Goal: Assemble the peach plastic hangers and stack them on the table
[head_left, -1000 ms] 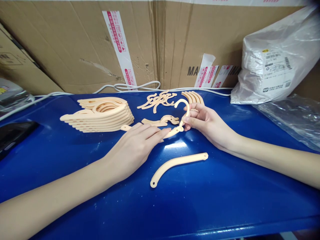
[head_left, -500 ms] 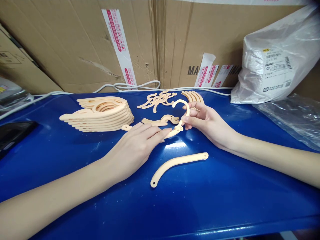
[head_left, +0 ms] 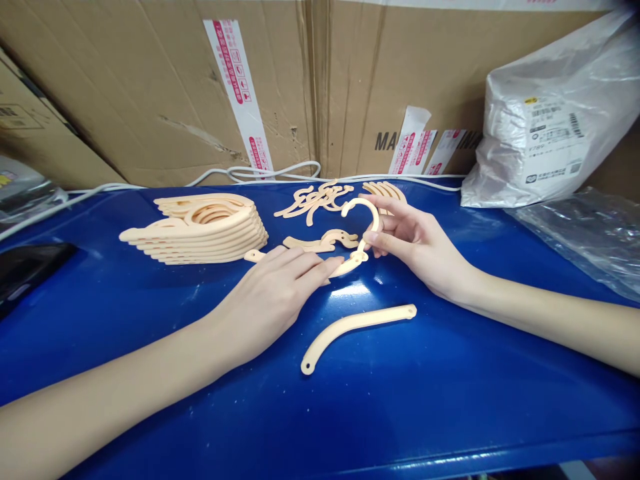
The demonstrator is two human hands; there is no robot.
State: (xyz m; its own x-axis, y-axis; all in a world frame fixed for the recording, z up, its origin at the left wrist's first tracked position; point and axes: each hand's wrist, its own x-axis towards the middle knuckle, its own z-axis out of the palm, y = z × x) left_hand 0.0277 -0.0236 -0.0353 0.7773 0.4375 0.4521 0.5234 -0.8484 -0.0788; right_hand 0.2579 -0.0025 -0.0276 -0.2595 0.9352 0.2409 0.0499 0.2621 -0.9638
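My left hand [head_left: 273, 293] lies flat, fingers stretched out, pressing a peach plastic hanger arm [head_left: 345, 266] onto the blue table [head_left: 150, 313]. My right hand [head_left: 415, 243] pinches a peach hook piece [head_left: 363, 213] whose foot meets the end of that arm. A second curved hanger arm [head_left: 350, 332] lies loose just in front of both hands.
A stack of assembled peach hangers [head_left: 200, 230] sits at the left. Loose hooks [head_left: 320, 198] and more arms [head_left: 387, 190] lie behind the hands. Cardboard boxes [head_left: 200, 87] line the back, with white cables [head_left: 270, 175], a grey plastic bag [head_left: 550, 120] and clear wrap [head_left: 590, 233] at the right.
My right hand has turned the hook a little leftward and upright over the arm's end, its fingers spreading slightly. My left hand has stayed still.
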